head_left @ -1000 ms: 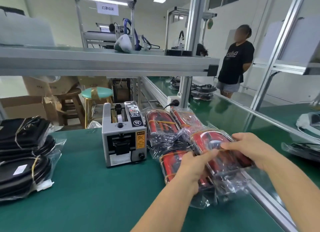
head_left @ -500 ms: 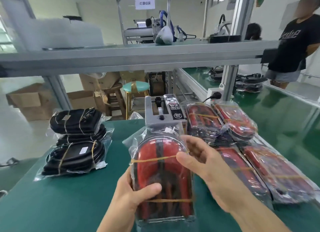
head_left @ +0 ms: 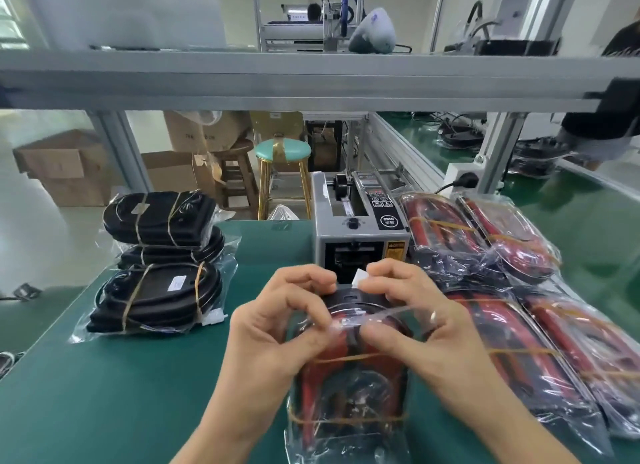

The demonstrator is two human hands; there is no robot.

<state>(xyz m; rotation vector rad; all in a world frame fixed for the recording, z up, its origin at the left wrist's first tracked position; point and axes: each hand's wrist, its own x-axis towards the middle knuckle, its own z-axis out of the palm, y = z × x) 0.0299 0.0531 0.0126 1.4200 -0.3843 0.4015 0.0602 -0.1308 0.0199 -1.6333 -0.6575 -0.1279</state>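
Observation:
A red and black item in a clear plastic bag (head_left: 349, 391), bound with rubber bands, lies on the green table (head_left: 138, 394) in front of me. My left hand (head_left: 277, 328) and my right hand (head_left: 412, 321) both pinch the folded top flap of that bag near its far end. A small white piece of tape (head_left: 360, 277) sticks up between my fingers. The grey tape dispenser (head_left: 360, 235) stands just behind my hands.
Several bagged red items (head_left: 512, 266) are piled to the right of the dispenser and of my hands. A stack of bagged black items (head_left: 162, 262) sits at the left. An aluminium shelf beam (head_left: 311, 79) crosses overhead. A person (head_left: 609, 117) stands at the far right.
The bagged red item went from the pile on the right to the table in front of me. Both hands shifted from gripping its sides to pinching its top flap by the dispenser.

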